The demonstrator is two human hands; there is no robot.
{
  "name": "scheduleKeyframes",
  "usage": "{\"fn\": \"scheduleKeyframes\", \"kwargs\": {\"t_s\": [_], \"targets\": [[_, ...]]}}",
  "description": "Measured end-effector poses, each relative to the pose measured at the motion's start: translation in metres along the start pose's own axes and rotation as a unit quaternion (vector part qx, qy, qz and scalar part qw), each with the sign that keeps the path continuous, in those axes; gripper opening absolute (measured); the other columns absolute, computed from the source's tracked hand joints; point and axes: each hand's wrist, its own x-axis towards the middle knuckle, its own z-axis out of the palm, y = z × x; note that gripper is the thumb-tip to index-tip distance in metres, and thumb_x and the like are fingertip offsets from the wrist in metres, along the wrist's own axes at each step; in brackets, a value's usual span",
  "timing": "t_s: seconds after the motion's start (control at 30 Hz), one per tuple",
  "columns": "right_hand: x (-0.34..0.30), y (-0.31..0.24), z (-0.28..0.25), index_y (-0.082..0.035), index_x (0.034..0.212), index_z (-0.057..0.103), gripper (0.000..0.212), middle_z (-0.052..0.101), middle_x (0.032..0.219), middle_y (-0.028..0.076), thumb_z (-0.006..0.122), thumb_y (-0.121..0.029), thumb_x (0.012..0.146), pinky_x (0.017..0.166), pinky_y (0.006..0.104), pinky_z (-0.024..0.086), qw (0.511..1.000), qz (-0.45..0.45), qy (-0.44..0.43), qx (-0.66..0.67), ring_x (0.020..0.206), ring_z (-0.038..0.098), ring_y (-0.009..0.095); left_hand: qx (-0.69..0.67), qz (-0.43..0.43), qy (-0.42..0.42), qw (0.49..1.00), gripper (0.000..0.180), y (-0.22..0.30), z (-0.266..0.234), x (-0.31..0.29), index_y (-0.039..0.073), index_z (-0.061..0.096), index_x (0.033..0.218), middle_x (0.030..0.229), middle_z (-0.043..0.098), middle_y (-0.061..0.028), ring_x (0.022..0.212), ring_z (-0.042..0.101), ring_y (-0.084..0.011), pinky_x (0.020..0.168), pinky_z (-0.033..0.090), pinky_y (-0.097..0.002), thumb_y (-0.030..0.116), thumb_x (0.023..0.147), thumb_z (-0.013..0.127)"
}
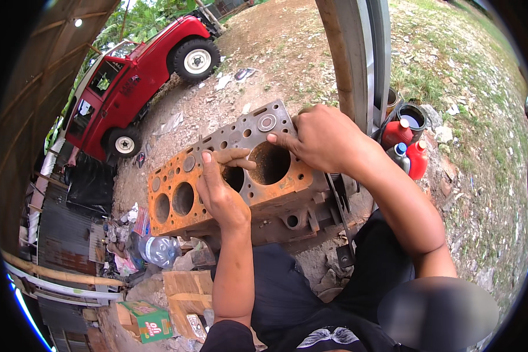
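Both hands rest on the rusty engine block (229,176) (near a post (358,58)): left hand (220,193) with fingers spread over a middle bore, right hand (322,138) flat on its far end, grasping nothing.

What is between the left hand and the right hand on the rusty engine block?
In the head view, one open cylinder bore of the engine block lies between the left hand and right hand.

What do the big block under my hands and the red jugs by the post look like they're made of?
Engine block: likely cast iron, its top face orange with rust, grey at the far end, sides rough and dull. Red jugs: apparently moulded plastic, smooth with a slight gloss, one blue-capped.
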Motion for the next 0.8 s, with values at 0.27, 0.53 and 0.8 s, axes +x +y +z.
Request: {"fn": "scheduleKeyframes", "kwargs": {"t_s": [0.27,0.53,0.8], "targets": [[0.014,0.008,0.016,0.008,0.075,0.076,0.086,0.07,0.073,0.032,0.055,-0.068,0.11,0.082,0.057,0.062,0.999,0.035,0.017,0.012,0.081,0.076,0.051,-0.024,0.022,0.004,0.999,0.071,-0.009,0.002,0.001,-0.006,0.076,0.103,0.096,0.079,-0.0193,0.091,0.071,-0.0253,0.109,0.045,-0.0449,0.05,0.118,0.034],[0.019,0.004,0.007,0.004,0.085,0.082,0.082,0.078,0.083,0.027,0.055,-0.07,0.109,0.083,0.0524,0.065,0.999,0.053,-0.006,-0.005,0.089,0.08,0.044,-0.038,0.031,0.005,0.999,0.073,-0.008,0.007,0.0,-0.004,0.074,0.101,0.098,0.079,-0.0182,0.091,0.069,-0.0251,0.105,0.046,-0.0438,0.052,0.117,0.031],[0.001,-0.007,0.004,0.005,0.089,0.083,0.082,0.079,0.091,0.03,0.056,-0.069,0.109,0.088,0.0535,0.065,0.998,0.069,-0.002,-0.001,0.094,0.08,0.046,-0.064,0.03,0.025,0.997,0.073,-0.014,0.004,-0.001,-0.002,0.075,0.102,0.101,0.079,-0.0161,0.094,0.067,-0.0234,0.104,0.046,-0.0432,0.053,0.117,0.03]]}}
